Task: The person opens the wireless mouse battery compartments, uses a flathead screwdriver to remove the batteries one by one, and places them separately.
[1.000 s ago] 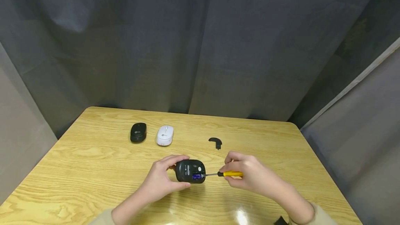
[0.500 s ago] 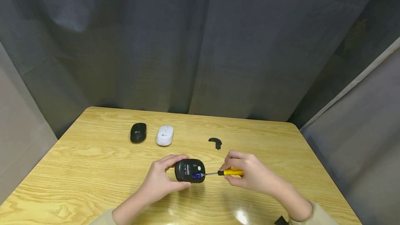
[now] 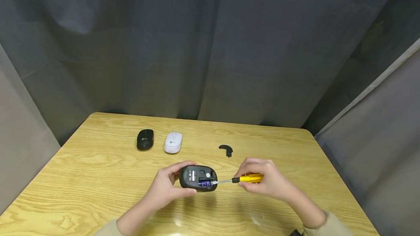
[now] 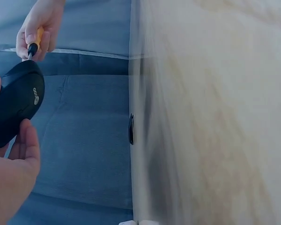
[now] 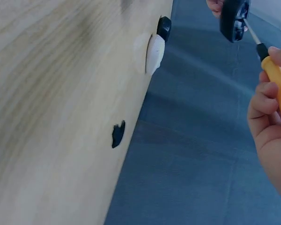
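Observation:
My left hand [image 3: 165, 185] grips a black computer mouse [image 3: 188, 181] by its sides, underside turned up toward the head camera. In its uncovered battery slot lies a blue-purple battery [image 3: 205, 183]. From the right, my right hand [image 3: 267, 179] holds a screwdriver [image 3: 251, 178] with a yellow handle and black collar. Its thin shaft [image 3: 225, 181] points left, and the tip is at the battery's right end inside the slot. In the left wrist view the mouse's rounded top [image 4: 18, 101] faces the camera. The right wrist view shows fingers curled round the yellow handle [image 5: 277, 82].
A black mouse [image 3: 145, 140] and a white mouse [image 3: 173, 142] stand at the back left of the wooden table [image 3: 98, 177]. A black curved cover piece [image 3: 226, 150] lies behind the hands. Near the right sleeve a dark object [image 3: 295, 233] shows at the frame's bottom edge.
The held mouse has shifted slightly left and tilted, so its underside shows more fully. The right hand and screwdriver have moved a little to the right, the tip still at the battery's end.

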`<control>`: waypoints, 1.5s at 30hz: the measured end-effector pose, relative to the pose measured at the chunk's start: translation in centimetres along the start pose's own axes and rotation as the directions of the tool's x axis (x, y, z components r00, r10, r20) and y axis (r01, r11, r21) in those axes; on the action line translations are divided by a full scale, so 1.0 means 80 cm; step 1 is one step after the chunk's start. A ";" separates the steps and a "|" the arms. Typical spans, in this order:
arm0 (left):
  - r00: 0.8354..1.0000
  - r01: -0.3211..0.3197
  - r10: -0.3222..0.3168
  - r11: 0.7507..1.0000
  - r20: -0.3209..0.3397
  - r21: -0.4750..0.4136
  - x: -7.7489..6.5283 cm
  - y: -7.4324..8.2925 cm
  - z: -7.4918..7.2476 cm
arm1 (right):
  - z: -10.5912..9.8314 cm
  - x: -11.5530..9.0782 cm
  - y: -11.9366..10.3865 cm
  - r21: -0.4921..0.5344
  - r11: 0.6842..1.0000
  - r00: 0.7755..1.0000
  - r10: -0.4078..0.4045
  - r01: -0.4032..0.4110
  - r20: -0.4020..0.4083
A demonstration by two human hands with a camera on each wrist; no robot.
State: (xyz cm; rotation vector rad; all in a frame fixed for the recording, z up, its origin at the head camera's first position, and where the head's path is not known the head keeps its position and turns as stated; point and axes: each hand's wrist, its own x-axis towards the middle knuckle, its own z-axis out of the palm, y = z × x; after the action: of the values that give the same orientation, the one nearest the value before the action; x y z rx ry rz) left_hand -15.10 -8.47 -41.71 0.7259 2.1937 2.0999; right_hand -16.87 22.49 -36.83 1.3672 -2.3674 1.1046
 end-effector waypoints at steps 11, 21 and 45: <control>0.999 0.034 -0.034 0.988 0.003 -0.149 0.002 -0.006 -0.002 | 0.019 -0.012 0.017 0.189 0.977 0.988 0.120 -0.101 -0.093; 0.999 0.053 -0.049 0.970 0.022 -0.238 0.001 -0.008 -0.002 | 0.037 -0.017 0.026 0.278 0.955 0.973 0.159 -0.109 -0.168; 0.994 0.111 -0.100 0.933 0.049 -0.342 0.004 -0.002 0.009 | 0.050 -0.026 0.029 0.460 0.876 0.951 0.250 -0.143 -0.180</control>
State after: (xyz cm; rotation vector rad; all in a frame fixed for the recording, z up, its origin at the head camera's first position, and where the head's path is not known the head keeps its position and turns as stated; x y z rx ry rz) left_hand -15.22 -7.70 -41.83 0.5914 1.7333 2.3090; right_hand -16.84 21.82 -41.90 1.0393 -2.1999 1.8463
